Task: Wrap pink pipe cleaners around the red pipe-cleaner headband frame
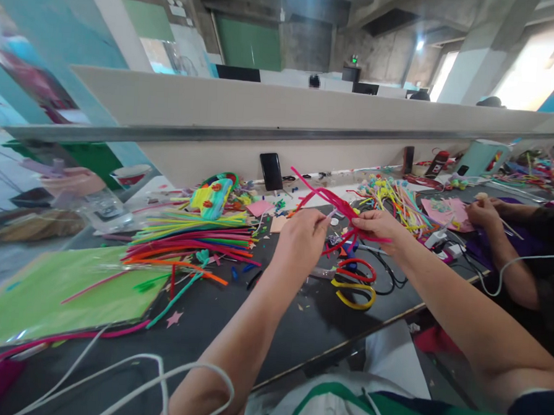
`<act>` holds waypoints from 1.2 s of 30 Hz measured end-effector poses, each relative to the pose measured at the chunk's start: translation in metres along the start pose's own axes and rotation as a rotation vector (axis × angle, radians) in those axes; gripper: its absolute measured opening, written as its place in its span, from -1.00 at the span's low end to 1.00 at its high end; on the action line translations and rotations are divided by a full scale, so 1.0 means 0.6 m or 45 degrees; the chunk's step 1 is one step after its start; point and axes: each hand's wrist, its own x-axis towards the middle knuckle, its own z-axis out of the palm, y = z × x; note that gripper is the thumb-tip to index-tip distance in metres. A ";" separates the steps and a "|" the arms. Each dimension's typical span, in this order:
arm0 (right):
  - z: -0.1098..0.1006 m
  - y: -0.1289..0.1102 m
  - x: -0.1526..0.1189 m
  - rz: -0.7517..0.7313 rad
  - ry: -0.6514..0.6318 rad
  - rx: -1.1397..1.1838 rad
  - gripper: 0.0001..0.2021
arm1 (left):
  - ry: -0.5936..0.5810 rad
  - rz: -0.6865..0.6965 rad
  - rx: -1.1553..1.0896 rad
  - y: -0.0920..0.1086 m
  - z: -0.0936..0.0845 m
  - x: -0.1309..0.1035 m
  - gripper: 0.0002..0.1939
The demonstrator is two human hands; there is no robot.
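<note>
Magenta and red fuzzy stems [344, 208], bent into a loose bundle, are up in front of me above the table. My right hand [373, 225] pinches the bundle at its right side. My left hand [306, 227] is closed beside the bundle's left side, its fingertips on a small pale piece that I cannot make out clearly. Scissors with red and yellow handles [356, 295] lie on the dark table [298, 332] just below the hands. Left of my left hand is a pile of coloured stems [201, 237].
A green sheet [69, 283] lies at the left, and a white cable [157, 365] crosses the front left. A phone [271, 171] leans on the low partition [217, 108]. Another person's hands [485, 212] work at the right, near a pink sheet [448, 213].
</note>
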 end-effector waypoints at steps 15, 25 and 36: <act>0.059 0.012 -0.017 -0.058 -0.177 0.206 -0.71 | -0.441 -0.532 -0.425 -0.053 0.040 0.002 -0.79; 0.035 0.035 -0.042 -0.128 -0.131 0.132 -0.68 | -0.320 -0.450 -0.457 -0.057 0.044 -0.001 -0.76; 0.036 0.044 -0.026 -0.053 -0.007 0.095 -0.66 | -0.298 0.033 0.285 -0.067 0.063 -0.016 -0.77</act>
